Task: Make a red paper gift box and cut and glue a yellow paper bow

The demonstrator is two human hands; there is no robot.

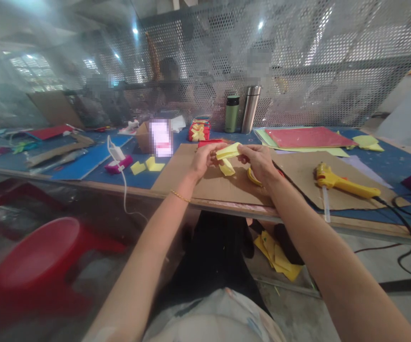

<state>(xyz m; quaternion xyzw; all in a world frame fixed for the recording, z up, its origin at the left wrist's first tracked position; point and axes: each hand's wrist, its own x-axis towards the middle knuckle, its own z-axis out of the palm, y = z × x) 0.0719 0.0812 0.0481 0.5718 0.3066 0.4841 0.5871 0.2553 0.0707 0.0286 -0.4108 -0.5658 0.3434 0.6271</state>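
Between both hands, above the cardboard sheet (pixel 177 175), is a folded strip of yellow paper (pixel 228 151). My left hand (pixel 202 160) pinches its left end, with the fingertips partly behind it. The right end is gripped by the thumb and fingers of my right hand (pixel 258 160). A curled yellow piece (pixel 227 167) hangs just below the strip; whether it is joined to it I cannot tell. Close to my right hand lie yellow-handled scissors (pixel 253 177), partly covered by it. Something red (pixel 210 142) lies behind my left hand.
To the right, a yellow glue gun (pixel 348 183) with a black cord rests on cardboard. At the back stand a green bottle (pixel 231 114) and a steel flask (pixel 251 110). Left are yellow paper pieces (pixel 154 164), a lit phone (pixel 161 137) and a purple power block (pixel 119 164). A red stool (pixel 42 251) stands below.
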